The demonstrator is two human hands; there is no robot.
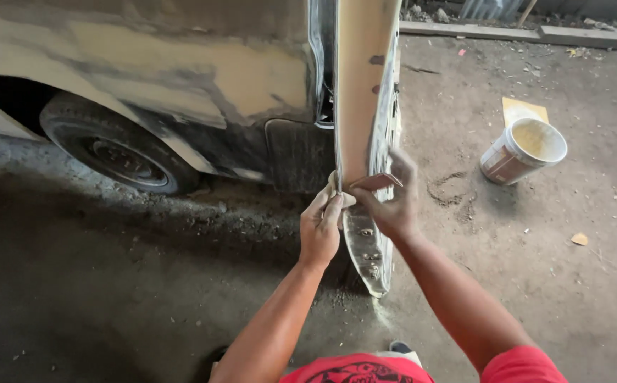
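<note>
Both hands meet at the lower edge of an open car door (359,92), seen edge-on and coated in tan filler. The left hand (320,228) is closed around a folded pale piece of sandpaper (334,186), pressing it against the door's edge. The right hand (391,197) grips the same edge from the other side, fingers curled over it and thumb against the panel. To the left stands the car body (181,78), patched in tan and grey, above a dark rear wheel (113,152). On the dirt floor (521,269) to the right lies a white tub (523,151), tilted on its side, with a grey label band and yellowish paste inside; a yellow flat sheet (523,110) sits just behind it.
</note>
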